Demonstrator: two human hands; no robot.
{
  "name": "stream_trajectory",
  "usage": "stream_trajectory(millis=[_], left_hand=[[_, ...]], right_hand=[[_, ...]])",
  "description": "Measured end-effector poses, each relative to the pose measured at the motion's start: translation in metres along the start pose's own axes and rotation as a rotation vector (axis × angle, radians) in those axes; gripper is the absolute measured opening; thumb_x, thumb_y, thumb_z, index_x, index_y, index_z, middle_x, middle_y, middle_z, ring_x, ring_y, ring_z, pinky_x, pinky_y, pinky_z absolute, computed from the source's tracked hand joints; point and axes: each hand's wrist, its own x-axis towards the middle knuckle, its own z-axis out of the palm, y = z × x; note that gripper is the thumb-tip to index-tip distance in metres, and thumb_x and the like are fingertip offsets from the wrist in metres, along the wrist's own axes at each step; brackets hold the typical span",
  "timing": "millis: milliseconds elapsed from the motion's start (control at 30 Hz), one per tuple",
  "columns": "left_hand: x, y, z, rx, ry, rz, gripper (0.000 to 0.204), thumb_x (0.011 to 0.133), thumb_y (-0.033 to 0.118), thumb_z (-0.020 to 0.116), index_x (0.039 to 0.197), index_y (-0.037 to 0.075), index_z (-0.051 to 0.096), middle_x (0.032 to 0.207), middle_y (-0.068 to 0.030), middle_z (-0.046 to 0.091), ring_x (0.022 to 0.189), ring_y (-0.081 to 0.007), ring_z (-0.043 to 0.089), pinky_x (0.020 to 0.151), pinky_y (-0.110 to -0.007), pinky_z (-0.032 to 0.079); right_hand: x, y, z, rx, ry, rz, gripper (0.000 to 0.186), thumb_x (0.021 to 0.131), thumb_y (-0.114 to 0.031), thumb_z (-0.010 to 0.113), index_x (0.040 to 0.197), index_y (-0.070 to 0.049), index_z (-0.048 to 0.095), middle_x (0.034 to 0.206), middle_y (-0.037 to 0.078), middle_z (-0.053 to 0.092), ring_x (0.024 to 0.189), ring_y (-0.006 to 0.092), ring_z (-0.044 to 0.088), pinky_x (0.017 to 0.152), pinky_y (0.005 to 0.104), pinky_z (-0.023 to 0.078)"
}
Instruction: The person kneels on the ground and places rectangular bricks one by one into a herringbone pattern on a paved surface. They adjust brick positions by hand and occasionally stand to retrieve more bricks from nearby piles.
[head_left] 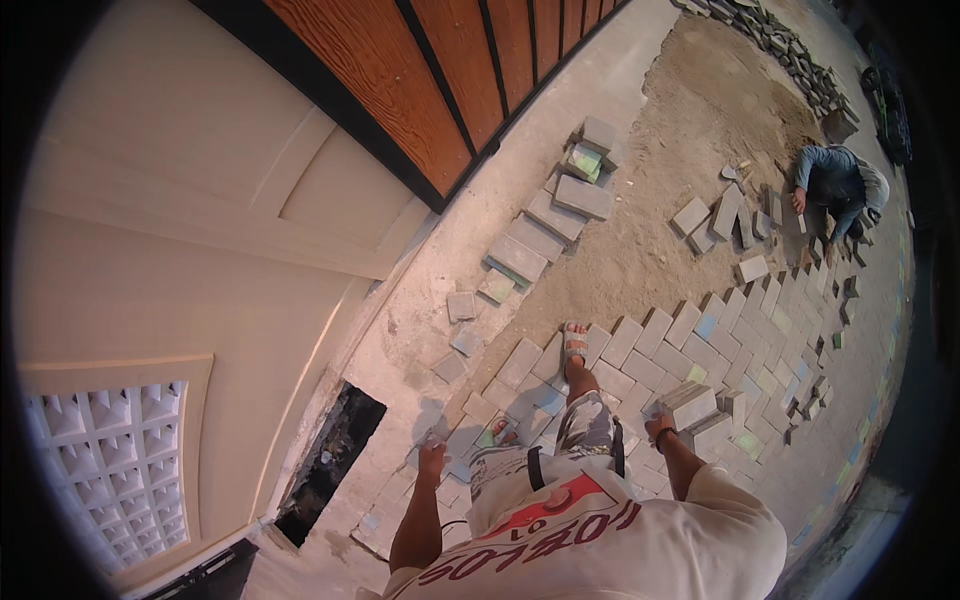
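My left hand [432, 458] hangs over the paved strip at lower centre, fingers curled; what it holds, if anything, is too small to make out. My right hand [661, 428] grips a grey paving block [690, 403], with another block [730, 410] close beside it. Beneath me lies herringbone paving [645, 365] of grey blocks, some marked blue or green. One sandalled foot [575, 342] is forward at the paving's edge beside bare sand [600, 280]; my other foot [500, 433] is farther back.
A co-worker [840, 180] crouches at right by loose blocks [728, 215] on the sand. A block row [555, 215] lines the concrete strip [420, 350]. A wood-slat gate [420, 90], beige wall [180, 290] and dark open drain [340, 450] border the left; a rubble pile [780, 50] lies beyond.
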Motion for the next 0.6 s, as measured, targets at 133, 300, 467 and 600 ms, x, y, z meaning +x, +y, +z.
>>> stream_trajectory(millis=[133, 300, 467, 600], left_hand=[[-0.035, 0.025, 0.036, -0.187, 0.033, -0.046, 0.049, 0.086, 0.014, 0.064, 0.132, 0.002, 0.049, 0.104, -0.0116, 0.066, 0.078, -0.0217, 0.069, 0.059, -0.028, 0.053], [-0.039, 0.048, 0.093, -0.102, 0.0, -0.058, 0.05, 0.089, 0.017, 0.06, 0.135, 0.0, 0.049, 0.103, -0.01, 0.068, 0.08, -0.0205, 0.069, 0.064, -0.027, 0.047], [-0.041, 0.037, 0.117, -0.143, 0.0, -0.203, 0.052, 0.092, 0.022, 0.06, 0.137, -0.001, 0.047, 0.106, -0.0106, 0.069, 0.087, -0.021, 0.069, 0.07, -0.028, 0.048], [-0.018, -0.093, 0.094, -0.28, 0.114, -0.369, 0.043, 0.096, 0.011, 0.055, 0.138, 0.01, 0.047, 0.112, -0.0105, 0.064, 0.099, -0.0214, 0.064, 0.074, -0.036, 0.058]], right_hand=[[0.073, -0.179, 0.007, -0.291, -0.045, -0.398, 0.081, 0.075, -0.022, 0.071, 0.146, -0.007, 0.035, 0.124, 0.026, 0.06, 0.119, 0.0399, 0.057, 0.101, 0.0438, 0.048], [0.167, -0.447, -0.016, -0.32, 0.202, -0.663, 0.105, 0.073, -0.041, 0.078, 0.154, -0.01, 0.018, 0.132, 0.031, 0.049, 0.12, 0.0439, 0.053, 0.1, 0.0488, 0.046], [0.18, -0.668, -0.054, -0.028, 0.342, -0.659, 0.115, 0.072, -0.041, 0.082, 0.156, -0.023, 0.006, 0.146, 0.032, 0.03, 0.132, 0.0519, 0.035, 0.104, 0.0573, 0.04], [0.203, -0.767, -0.081, 0.097, 0.497, -0.53, 0.117, 0.07, -0.047, 0.082, 0.156, -0.024, 0.006, 0.154, 0.033, 0.016, 0.135, 0.0516, 0.03, 0.108, 0.0621, 0.031]])
